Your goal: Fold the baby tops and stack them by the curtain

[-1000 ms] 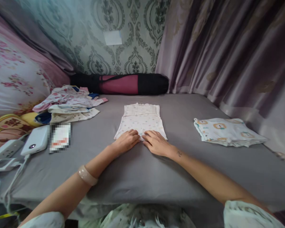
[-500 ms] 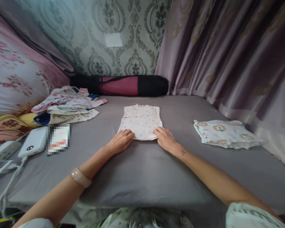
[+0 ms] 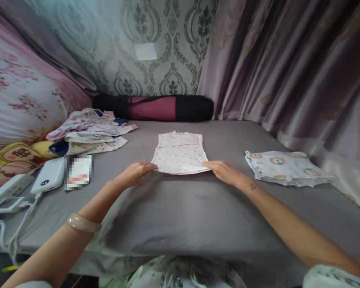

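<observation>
A small white patterned garment (image 3: 181,154), partly folded, lies at the middle of the grey-covered bed (image 3: 186,216). Its near edge is lifted a little and stretched between my hands. My left hand (image 3: 139,172) pinches the near left corner, fingers closed. At the near right corner, my right hand (image 3: 223,170) grips the cloth the same way. A fold line runs across the garment's upper part. To the right lies a folded white cloth with orange and green prints (image 3: 288,168).
Rumpled clothes (image 3: 93,132) are heaped at the back left, by a floral pillow (image 3: 21,88). A white power bank (image 3: 49,176), a power strip (image 3: 10,190) and cables sit at the left. Along the wall lies a black and maroon roll bag (image 3: 153,108). Curtains hang at the right.
My hands have moved apart to the garment's near corners and now hold its edge slightly raised. Before, they pressed closer in on that edge. The view has shifted slightly.
</observation>
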The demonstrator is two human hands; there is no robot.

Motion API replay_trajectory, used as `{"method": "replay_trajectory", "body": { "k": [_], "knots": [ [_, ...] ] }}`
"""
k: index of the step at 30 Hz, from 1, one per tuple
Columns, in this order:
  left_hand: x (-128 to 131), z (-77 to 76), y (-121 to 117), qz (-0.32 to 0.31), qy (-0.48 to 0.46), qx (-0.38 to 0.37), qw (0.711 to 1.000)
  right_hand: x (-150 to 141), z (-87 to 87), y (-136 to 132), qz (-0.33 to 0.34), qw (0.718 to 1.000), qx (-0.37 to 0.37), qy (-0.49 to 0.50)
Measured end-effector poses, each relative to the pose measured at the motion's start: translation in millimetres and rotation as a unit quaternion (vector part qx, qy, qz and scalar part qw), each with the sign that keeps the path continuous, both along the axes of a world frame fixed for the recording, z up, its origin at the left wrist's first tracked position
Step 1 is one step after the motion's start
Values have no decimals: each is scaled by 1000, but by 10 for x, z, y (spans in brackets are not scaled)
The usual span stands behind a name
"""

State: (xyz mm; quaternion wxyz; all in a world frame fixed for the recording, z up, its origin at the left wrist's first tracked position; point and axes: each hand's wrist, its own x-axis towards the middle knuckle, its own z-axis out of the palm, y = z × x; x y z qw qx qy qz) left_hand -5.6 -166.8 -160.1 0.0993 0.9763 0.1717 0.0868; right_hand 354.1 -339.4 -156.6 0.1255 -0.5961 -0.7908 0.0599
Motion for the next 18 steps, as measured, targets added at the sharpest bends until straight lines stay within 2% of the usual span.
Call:
{"method": "replay_trajectory", "body": {
  "k": [3,6,9,12,14,18],
  "knots": [
    [-32,143,-50,-6,3,-4,1000,21,123,-37,-1,1000,-2,-8],
    [-59,217,-104,3,5,-27,1000,32,178,-73,10,1000,-8,-10],
    [-48,202,-97,32,3,-64,997,53,193,-49,11,999,-31,-3],
    [38,161,17,101,-31,-81,991,98,214,77,5,999,-44,26],
    [139,156,139,168,-68,-86,980,141,237,207,-30,997,-32,56],
    [405,188,409,269,-134,-107,948,235,243,515,-161,983,4,84]
  ]
}}
